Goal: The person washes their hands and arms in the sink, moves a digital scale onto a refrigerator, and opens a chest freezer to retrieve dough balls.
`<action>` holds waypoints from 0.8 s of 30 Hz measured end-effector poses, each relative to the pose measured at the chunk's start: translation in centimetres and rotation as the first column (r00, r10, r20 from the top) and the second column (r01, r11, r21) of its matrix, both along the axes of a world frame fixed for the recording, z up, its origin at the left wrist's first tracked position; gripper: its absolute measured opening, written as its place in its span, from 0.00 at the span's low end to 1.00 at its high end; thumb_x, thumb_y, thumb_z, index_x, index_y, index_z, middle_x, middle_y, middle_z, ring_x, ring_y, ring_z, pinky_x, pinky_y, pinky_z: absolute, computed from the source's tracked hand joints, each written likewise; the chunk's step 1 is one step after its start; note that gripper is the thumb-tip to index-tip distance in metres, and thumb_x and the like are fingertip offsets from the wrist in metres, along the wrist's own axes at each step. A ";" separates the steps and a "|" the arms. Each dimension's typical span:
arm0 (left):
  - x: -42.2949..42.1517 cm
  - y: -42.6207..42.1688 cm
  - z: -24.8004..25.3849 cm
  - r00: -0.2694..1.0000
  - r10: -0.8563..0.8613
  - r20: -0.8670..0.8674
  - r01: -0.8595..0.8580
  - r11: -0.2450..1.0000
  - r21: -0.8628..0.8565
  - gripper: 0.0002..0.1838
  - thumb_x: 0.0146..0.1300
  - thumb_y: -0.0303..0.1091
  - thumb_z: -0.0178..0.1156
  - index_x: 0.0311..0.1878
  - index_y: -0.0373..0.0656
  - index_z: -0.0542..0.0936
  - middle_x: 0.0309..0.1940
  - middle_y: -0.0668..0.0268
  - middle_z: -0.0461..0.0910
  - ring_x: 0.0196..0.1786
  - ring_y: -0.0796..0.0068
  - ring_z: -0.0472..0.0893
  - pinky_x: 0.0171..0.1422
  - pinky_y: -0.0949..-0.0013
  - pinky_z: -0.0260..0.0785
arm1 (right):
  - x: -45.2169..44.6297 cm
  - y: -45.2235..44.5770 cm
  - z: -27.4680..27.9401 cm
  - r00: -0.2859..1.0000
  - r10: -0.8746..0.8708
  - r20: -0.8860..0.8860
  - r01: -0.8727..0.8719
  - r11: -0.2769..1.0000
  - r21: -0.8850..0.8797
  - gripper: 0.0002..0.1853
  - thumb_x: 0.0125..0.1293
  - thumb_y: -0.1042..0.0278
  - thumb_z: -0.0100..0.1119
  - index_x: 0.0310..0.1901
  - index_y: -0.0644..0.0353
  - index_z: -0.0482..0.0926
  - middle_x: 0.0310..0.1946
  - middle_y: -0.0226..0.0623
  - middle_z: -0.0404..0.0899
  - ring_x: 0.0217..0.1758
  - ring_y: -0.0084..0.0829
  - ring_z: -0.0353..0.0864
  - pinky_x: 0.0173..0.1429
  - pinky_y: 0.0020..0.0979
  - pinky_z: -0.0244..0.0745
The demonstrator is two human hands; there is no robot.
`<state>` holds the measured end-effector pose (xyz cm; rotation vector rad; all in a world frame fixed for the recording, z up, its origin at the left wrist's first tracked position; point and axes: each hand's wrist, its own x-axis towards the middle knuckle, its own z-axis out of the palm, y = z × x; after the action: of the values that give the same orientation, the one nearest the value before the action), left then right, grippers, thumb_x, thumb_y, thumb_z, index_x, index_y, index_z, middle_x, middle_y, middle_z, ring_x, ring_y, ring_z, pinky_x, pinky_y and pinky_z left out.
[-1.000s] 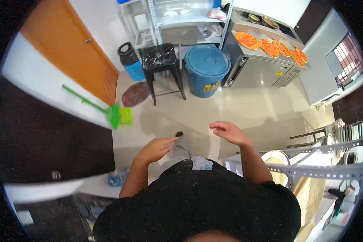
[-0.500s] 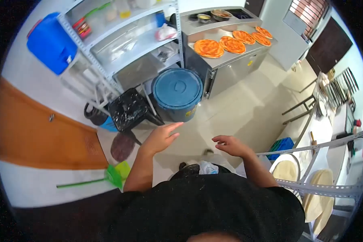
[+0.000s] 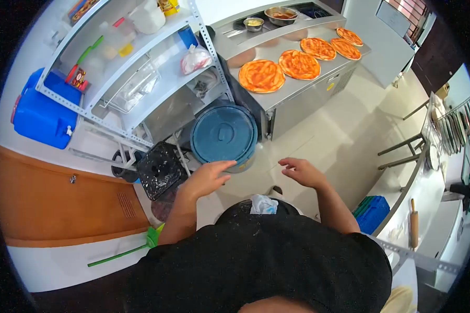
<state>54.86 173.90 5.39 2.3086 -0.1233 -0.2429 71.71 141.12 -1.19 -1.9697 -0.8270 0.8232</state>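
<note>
My left hand [image 3: 209,179] is in mid-air with its fingers apart and nothing in it, just below the round blue lidded bin [image 3: 224,134] in the view. To its right, my right hand [image 3: 302,172] hangs over the floor, fingers spread and holding nothing. Beyond the bin, several sauced dough rounds [image 3: 261,76] lie on a steel counter [image 3: 277,96]. Two metal bowls, a small one [image 3: 254,24] and a larger one [image 3: 280,15], stand at the counter's back.
A black stool [image 3: 161,169] stands left of the bin, near a metal shelf rack [image 3: 156,86] and a blue water container [image 3: 44,115]. At right are a blue crate [image 3: 373,214] and a worktable with a rolling pin [image 3: 413,225].
The view has turned and come nearer to the steel counter and shelf rack. The door and stool have shifted left and down in view. Both hands remain raised and empty.
</note>
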 end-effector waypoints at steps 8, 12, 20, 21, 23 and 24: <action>10.5 -1.7 -0.9 0.996 -0.051 0.079 0.051 0.999 -0.007 0.25 0.70 0.36 0.64 0.69 0.42 0.78 0.65 0.51 0.81 0.67 0.48 0.79 0.71 0.56 0.71 | 9.8 -2.7 1.0 0.990 -0.127 0.054 0.123 0.990 0.062 0.21 0.73 0.63 0.62 0.64 0.60 0.80 0.58 0.43 0.86 0.57 0.39 0.87 0.62 0.40 0.82; 15.7 -1.2 -2.8 0.987 -0.158 -0.012 0.158 0.987 -0.011 0.24 0.70 0.37 0.65 0.68 0.43 0.79 0.65 0.51 0.81 0.66 0.48 0.80 0.71 0.55 0.72 | 10.9 -4.1 -1.0 0.967 -0.249 -0.055 0.252 0.966 0.049 0.20 0.74 0.65 0.61 0.65 0.61 0.80 0.57 0.42 0.86 0.57 0.36 0.86 0.62 0.38 0.82; 33.9 -2.1 -7.9 0.872 -0.481 -0.090 0.478 0.876 -0.054 0.12 0.66 0.36 0.67 0.46 0.38 0.84 0.60 0.53 0.85 0.60 0.51 0.84 0.64 0.57 0.75 | 15.7 -9.1 2.0 0.845 -0.534 0.027 0.533 0.837 -0.127 0.20 0.73 0.68 0.62 0.64 0.63 0.80 0.56 0.43 0.87 0.57 0.33 0.86 0.61 0.36 0.82; 36.3 -3.0 -8.2 0.830 -0.548 -0.101 0.549 0.836 -0.021 0.11 0.65 0.36 0.67 0.41 0.37 0.83 0.58 0.53 0.85 0.59 0.52 0.85 0.62 0.57 0.75 | 16.4 -10.0 2.4 0.810 -0.583 0.067 0.586 0.799 -0.136 0.20 0.73 0.68 0.62 0.64 0.63 0.80 0.56 0.43 0.87 0.57 0.33 0.86 0.61 0.35 0.82; 40.7 -4.8 -7.9 0.766 -0.635 -0.098 0.639 0.769 0.004 0.11 0.64 0.36 0.68 0.37 0.37 0.83 0.57 0.53 0.86 0.57 0.53 0.86 0.61 0.57 0.76 | 17.5 -10.9 3.8 0.751 -0.649 0.122 0.661 0.735 -0.152 0.20 0.73 0.68 0.62 0.64 0.64 0.80 0.56 0.43 0.87 0.57 0.33 0.86 0.61 0.35 0.82; 43.0 -6.0 -6.7 0.716 -0.694 -0.075 0.695 0.719 -0.007 0.10 0.63 0.35 0.68 0.36 0.37 0.82 0.54 0.53 0.87 0.55 0.54 0.86 0.58 0.57 0.77 | 18.0 -11.1 4.6 0.714 -0.690 0.118 0.700 0.700 -0.142 0.20 0.73 0.66 0.63 0.64 0.63 0.81 0.56 0.44 0.87 0.58 0.36 0.86 0.62 0.37 0.81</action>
<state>97.91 167.94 -1.29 2.1694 -0.9745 -0.7111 89.69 130.02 3.38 -2.2283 0.0244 0.3826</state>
